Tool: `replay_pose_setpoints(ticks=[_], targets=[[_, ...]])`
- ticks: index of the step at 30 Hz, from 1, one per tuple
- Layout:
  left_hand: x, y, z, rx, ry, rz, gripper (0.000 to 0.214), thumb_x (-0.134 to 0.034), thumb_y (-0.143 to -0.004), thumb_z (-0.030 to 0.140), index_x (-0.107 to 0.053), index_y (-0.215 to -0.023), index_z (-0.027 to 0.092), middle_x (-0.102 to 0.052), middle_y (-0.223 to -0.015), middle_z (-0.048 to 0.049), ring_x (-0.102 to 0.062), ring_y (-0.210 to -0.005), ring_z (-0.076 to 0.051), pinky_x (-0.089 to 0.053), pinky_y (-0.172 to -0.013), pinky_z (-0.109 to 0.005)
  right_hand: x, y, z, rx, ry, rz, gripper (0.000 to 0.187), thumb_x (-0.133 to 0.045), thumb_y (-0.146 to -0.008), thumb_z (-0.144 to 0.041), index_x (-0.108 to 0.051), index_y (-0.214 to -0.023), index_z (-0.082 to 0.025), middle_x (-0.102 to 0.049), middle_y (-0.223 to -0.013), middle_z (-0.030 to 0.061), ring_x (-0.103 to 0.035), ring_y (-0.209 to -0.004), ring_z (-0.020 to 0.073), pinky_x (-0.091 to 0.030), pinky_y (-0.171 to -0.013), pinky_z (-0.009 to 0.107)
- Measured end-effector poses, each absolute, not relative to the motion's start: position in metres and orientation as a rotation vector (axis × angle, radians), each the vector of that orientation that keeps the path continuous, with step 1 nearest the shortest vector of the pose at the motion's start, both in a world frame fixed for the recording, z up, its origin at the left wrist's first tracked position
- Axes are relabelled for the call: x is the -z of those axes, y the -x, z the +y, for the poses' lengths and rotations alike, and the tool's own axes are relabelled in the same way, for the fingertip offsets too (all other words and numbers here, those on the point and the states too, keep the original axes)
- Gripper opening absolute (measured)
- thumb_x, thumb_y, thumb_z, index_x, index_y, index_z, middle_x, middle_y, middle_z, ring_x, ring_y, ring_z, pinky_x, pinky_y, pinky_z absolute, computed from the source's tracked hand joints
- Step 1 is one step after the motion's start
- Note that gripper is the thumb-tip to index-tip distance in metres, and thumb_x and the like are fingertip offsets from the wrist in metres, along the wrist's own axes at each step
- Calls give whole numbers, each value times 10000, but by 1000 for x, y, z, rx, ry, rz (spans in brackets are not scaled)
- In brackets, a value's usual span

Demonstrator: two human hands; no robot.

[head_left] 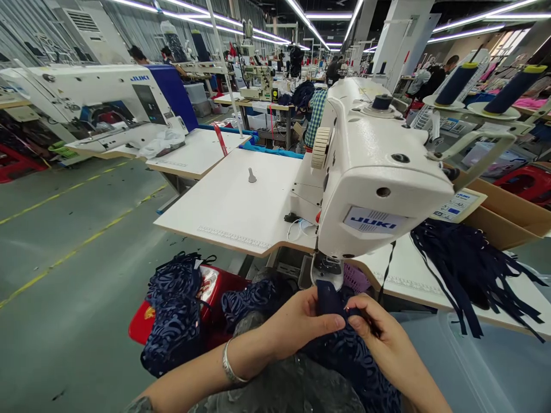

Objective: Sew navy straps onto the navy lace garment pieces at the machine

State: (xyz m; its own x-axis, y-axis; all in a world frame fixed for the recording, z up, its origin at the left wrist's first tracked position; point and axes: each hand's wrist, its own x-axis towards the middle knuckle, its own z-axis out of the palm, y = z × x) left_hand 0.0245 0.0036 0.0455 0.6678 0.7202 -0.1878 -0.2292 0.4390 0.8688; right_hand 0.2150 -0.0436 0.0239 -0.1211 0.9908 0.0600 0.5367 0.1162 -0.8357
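Note:
My left hand (297, 324) and my right hand (376, 332) meet just below the needle area (327, 269) of a white Juki sewing machine (370, 172). Both pinch a dark navy strap (329, 298) that stands up between my fingertips. Under my hands lies dark blue lace-patterned fabric (353, 361), spread over my lap. A silver bracelet (230, 364) sits on my left wrist.
A heap of navy straps (469, 269) lies on the white table (232, 206) to the right of the machine. A red stool (215, 287) at my left carries more blue patterned fabric (176, 304). Thread cones (514, 89) stand behind. Other machines and people fill the back.

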Motion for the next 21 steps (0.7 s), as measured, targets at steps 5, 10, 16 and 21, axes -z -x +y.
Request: replay_pose_setpoints(ticks=[5,10,16,21], targets=[[-44,-25,5,-638,-1056,631,321,-714,-753,431,-651,-866,137,-579,-786,-11,-503,-765,-152,-383,-763,-270,-26,-209,-44,-766,1492,-1743,230,-432,-944,-383,-586,-863,-233,-574,-762,1,-558,-665,149,-457,-564,214],[-37,-26,6,-664,-1241,680,269,-649,-809,408,-638,-842,141,-562,-778,-3,-491,-751,-148,-383,-722,-249,-32,-202,-41,-659,1519,-1738,211,-423,-948,-354,-576,-868,-233,-583,-750,-7,-558,-630,139,-458,-557,206],[-37,-26,6,-669,-1485,805,223,-558,-867,360,-629,-834,151,-578,-784,-14,-496,-762,-176,-379,-692,-260,-35,-193,-36,-612,1554,-1743,213,-416,-942,-320,-579,-845,-223,-615,-750,3,-574,-607,140,-457,-548,214],[-41,-24,5,-694,-1377,763,232,-559,-867,375,-607,-854,149,-555,-790,-15,-463,-750,-166,-378,-710,-272,-35,-196,-34,-765,1576,-1687,247,-442,-937,-400,-614,-869,-236,-624,-704,-19,-560,-568,134,-450,-516,205]])
